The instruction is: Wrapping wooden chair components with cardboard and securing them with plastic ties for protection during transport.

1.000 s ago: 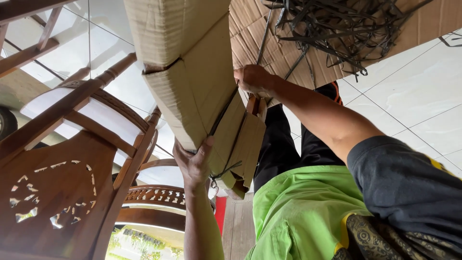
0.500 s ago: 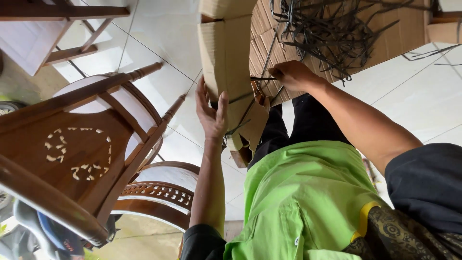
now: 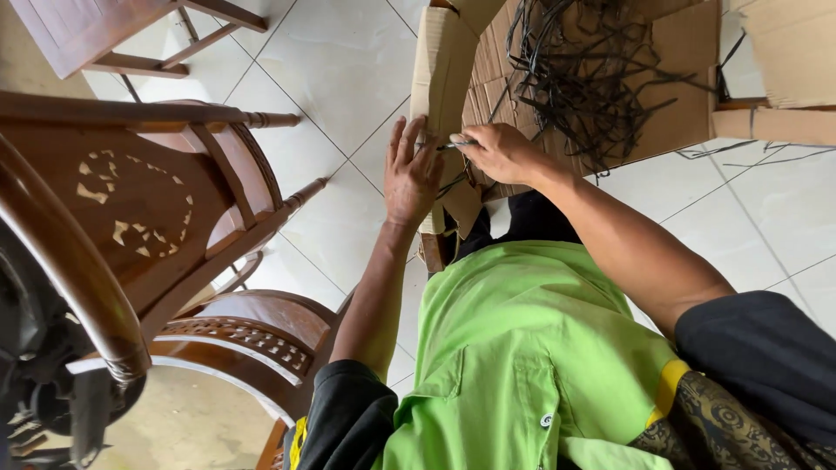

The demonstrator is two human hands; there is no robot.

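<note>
The left hand [image 3: 411, 174] lies flat and open, fingers spread, pressed against the outer face of a folded cardboard box [image 3: 440, 78] that stands on edge on the tiled floor [image 3: 340, 61]; this grip clamps nothing, it only braces the panel. Just beside it, across the box's edge, the right hand [image 3: 498, 152] is closed around a thin dark tool [image 3: 455, 145] (too small to tell what kind), whose tip points toward the left hand's fingertips and meets the cardboard there. Beyond the right grip, on the flattened corrugated sheet [image 3: 679, 78], lies a tangle of black straps [image 3: 592, 70]. Below both hands, a lime-green shirt [image 3: 514, 348] fills the near view. Well off to the left grip's outer side stand carved dark wooden chairs [image 3: 148, 200].
</note>
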